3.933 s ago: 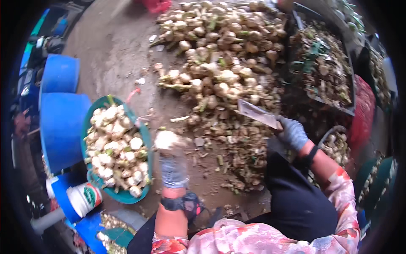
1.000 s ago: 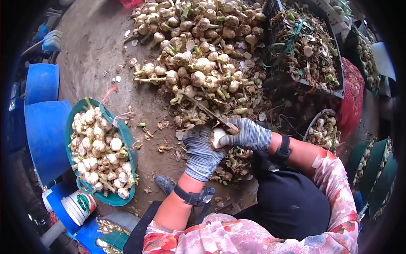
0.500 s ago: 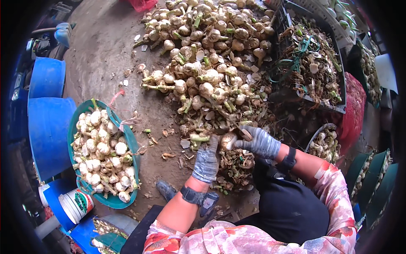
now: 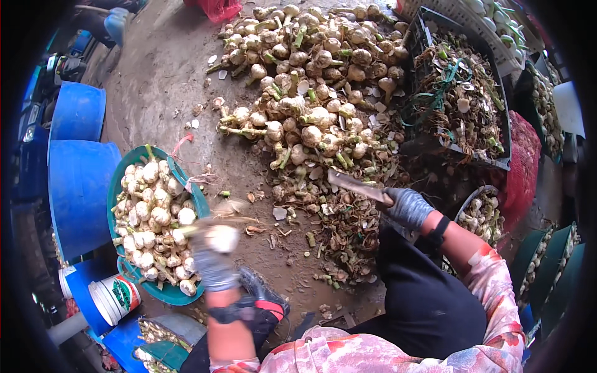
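Big heap of dirty bulbs [image 4: 314,115] lay ahead of both hands, black crate [image 4: 508,127] of scraps ahead and right of the right hand, teal tub [image 4: 199,202] of whitish bulbs just left of the left hand. Right hand [image 4: 407,208], gloved, was closed round the handle of a knife [image 4: 357,185], blade out forward-left of it; left hand [image 4: 216,266], gloved and motion-blurred, gripped a pale bulb [image 4: 222,239] beside the tub, exact finger spread unclear.

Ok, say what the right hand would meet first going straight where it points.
The right hand, knife leading, would probably meet the garlic heap first; depth is unclear, so it might pass above.
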Demonstrator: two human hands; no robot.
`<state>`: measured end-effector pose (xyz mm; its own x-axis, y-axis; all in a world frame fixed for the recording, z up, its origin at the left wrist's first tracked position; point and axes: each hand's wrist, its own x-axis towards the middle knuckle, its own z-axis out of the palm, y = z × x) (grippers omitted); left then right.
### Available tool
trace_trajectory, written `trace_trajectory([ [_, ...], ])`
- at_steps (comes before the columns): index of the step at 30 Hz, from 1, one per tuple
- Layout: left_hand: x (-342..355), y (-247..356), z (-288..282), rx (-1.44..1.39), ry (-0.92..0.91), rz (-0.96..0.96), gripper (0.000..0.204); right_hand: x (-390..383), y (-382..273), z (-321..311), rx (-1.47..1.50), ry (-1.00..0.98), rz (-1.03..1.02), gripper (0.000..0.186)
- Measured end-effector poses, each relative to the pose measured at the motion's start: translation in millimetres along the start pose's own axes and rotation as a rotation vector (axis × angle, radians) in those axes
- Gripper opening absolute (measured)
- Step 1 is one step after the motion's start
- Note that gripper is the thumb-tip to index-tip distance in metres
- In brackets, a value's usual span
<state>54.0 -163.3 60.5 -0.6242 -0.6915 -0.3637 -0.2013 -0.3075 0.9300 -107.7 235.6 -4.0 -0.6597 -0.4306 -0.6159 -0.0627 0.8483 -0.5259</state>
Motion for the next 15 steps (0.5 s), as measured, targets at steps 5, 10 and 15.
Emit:
trace_trajectory([
  [5,27.8,60.0,-55.1,-0.869,-0.073,0.119,0.081,-3.1,-6.6,-5.3,0.095,0.083,0.053,0.029],
  [10,37.7,-16.7,102.9,0.068,-0.404,0.129,0.032,-0.3,-2.8,-6.3,0.111,0.097,0.018,0.030],
  [15,96.1,-100.6,166.5,1.364,-0.554,0.801,0.043,-5.6,-11.2,-8.2,0.138,0.117,0.069,0.038],
])
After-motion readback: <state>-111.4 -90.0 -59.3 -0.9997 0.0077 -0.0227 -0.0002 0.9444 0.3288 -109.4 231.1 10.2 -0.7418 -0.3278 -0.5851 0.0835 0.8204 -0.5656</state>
